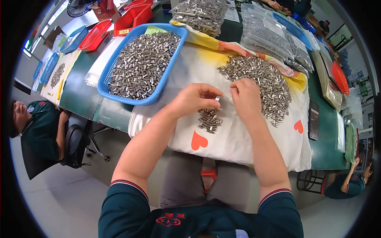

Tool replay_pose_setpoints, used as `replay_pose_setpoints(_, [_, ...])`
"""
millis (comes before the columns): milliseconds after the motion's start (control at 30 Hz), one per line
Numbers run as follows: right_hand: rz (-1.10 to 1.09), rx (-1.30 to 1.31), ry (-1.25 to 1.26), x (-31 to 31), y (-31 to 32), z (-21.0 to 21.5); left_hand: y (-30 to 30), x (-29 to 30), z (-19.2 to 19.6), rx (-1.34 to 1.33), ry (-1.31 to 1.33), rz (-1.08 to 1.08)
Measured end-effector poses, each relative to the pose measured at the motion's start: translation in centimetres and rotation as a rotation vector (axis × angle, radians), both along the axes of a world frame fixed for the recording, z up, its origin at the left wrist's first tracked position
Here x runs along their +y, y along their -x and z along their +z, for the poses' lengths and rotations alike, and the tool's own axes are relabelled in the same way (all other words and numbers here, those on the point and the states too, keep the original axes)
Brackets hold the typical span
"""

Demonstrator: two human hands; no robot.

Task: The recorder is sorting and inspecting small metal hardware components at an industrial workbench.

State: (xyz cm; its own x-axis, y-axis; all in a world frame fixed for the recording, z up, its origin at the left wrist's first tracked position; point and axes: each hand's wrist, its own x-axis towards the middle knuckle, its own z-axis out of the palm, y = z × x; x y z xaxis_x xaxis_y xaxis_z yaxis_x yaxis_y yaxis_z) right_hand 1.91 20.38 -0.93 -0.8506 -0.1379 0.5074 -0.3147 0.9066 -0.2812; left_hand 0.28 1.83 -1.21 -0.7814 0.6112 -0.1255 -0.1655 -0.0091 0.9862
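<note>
- A tiny shiny metal tube [218, 97] is pinched in the fingertips of the left hand [195, 99], just above the white cloth [238, 139].
- The right hand [247, 96] is held close beside the left hand, with its fingers bent down at the edge of the big loose pile of tubes [258, 85]. Whether anything is gripped in it cannot be told, because the fingertips are hidden.
- A small neat bunch of tubes [209, 119] is laid on the cloth right under the two hands.
- The cloth is spread over the green table [79, 91] and is printed with red hearts.
- More of the same tubes are heaped in a blue basket [137, 99] to the left, well apart from the hands.
- Clear bags full of tubes [198, 14] are stacked at the far side of the table.
- Each tube is judged to be light, hard and stiff, so it will not bend or break when squeezed.
- The smooth metal is likely to be slippery, and a round tube can roll away easily.
- A tube is best taken across its middle with the thumb and one fingertip.
- Other people in dark green shirts are seated at the left and at the lower right.
</note>
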Motion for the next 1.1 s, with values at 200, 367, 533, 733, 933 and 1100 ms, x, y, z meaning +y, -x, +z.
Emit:
replay_pose_setpoints(200, [0.285, -0.449, 0.745, -0.7, -1.8, 1.9, 0.0, -0.1, 0.4, -0.091, -0.097, 0.083])
replay_pose_setpoints(367, [0.288, -0.428, 0.674, -1.3, -2.0, 2.2, 0.2, -0.3, 0.2, -0.033, -0.090, 0.097])
replay_pose_setpoints(533, [0.273, -0.417, 0.615, -1.3, -2.2, 2.0, 0.2, -0.1, 0.0, -0.040, -0.111, 0.077])
replay_pose_setpoints(733, [0.228, -0.083, 0.177, -2.0, -2.4, 1.4, 0.0, -0.1, -0.2, 0.059, 0.035, 0.159])
replay_pose_setpoints(933, [0.269, -0.467, 0.569, -0.7, -2.5, 2.6, -0.1, -0.1, 0.1, -0.030, -0.040, 0.081])
replay_pose_setpoints(1100, [0.075, -0.373, 0.637, 1.0, -1.2, 2.1, 0.0, -0.1, 0.1, 0.002, 0.042, 0.041])
